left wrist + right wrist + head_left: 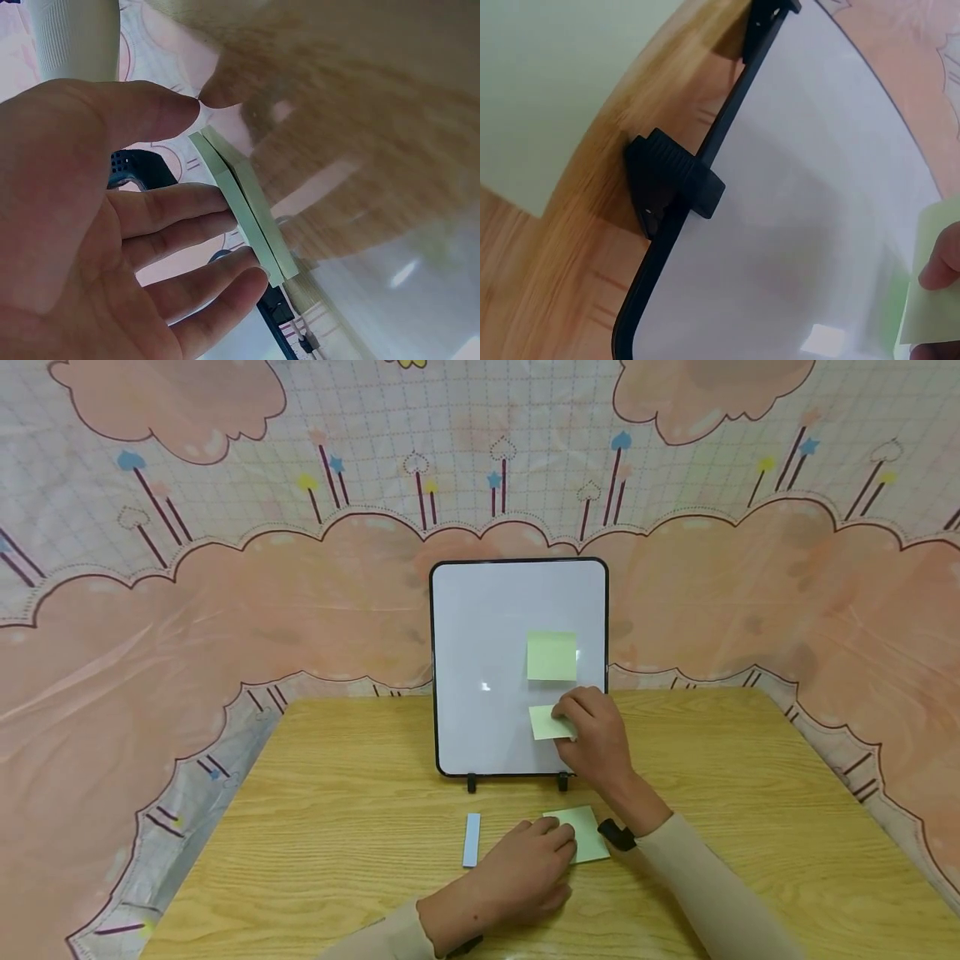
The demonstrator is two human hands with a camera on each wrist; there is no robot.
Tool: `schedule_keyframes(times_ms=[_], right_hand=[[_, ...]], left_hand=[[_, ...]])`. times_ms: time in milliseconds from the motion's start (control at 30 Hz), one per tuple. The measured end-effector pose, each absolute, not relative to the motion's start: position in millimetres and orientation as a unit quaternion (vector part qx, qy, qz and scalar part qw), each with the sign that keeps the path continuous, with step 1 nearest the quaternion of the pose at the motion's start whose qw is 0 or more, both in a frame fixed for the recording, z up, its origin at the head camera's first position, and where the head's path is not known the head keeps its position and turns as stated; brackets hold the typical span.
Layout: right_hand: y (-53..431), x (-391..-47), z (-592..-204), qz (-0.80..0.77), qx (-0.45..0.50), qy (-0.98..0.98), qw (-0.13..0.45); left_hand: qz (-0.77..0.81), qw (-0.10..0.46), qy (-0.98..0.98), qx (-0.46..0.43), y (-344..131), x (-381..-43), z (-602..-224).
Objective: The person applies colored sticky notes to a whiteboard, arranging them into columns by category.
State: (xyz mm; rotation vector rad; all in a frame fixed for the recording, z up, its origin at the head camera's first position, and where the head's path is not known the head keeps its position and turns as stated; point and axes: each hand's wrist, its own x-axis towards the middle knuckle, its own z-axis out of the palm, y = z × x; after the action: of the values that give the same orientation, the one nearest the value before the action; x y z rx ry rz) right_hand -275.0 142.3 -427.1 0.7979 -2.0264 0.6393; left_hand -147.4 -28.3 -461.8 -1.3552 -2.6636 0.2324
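Observation:
My right hand [597,735] pinches a pale green sticky note [545,723] in front of the lower right part of a whiteboard [487,618]. In the right wrist view, a fingertip [943,259] presses on this note [930,319] at the right edge; whether it touches the board, I cannot tell. Higher on the board, another green sticky note [551,656] is stuck. My left hand [517,872] rests on a sticky-note pad [590,837] on the table. The left wrist view shows its extended fingers [195,240] touching the pad [244,206], with the thumb apart from it.
A light blue strip [471,840] lies on the wooden table [360,827], left of the pad. Black stand feet [472,783] hold the whiteboard upright. Behind stands a patterned cloth backdrop [337,602]. In the right wrist view, one black clip [675,180] grips the board's lower frame.

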Motion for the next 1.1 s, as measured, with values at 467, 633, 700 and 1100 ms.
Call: schedule_keyframes(times_ms=[467,633,700,1100], right_hand=[[134.7,-280.3,-425.0,0.26,0.297,-0.815,0.423],[132.5,-282.6,-424.1,0.253,0.283,-0.826,0.415],[132.4,-284.0,-423.3,0.253,0.277,-0.829,0.415],[130.3,-291.0,-421.9,0.252,0.26,-0.833,0.419]], left_hand=[[0.073,0.072,-0.887,-0.451,-28.4,-146.1,-462.2],[0.076,0.074,-0.887,-0.45,-28.4,-145.8,-462.4],[0.078,0.075,-0.887,-0.45,-28.1,-145.9,-462.1],[0.079,0.076,-0.885,-0.452,-28.6,-146.9,-459.5]])
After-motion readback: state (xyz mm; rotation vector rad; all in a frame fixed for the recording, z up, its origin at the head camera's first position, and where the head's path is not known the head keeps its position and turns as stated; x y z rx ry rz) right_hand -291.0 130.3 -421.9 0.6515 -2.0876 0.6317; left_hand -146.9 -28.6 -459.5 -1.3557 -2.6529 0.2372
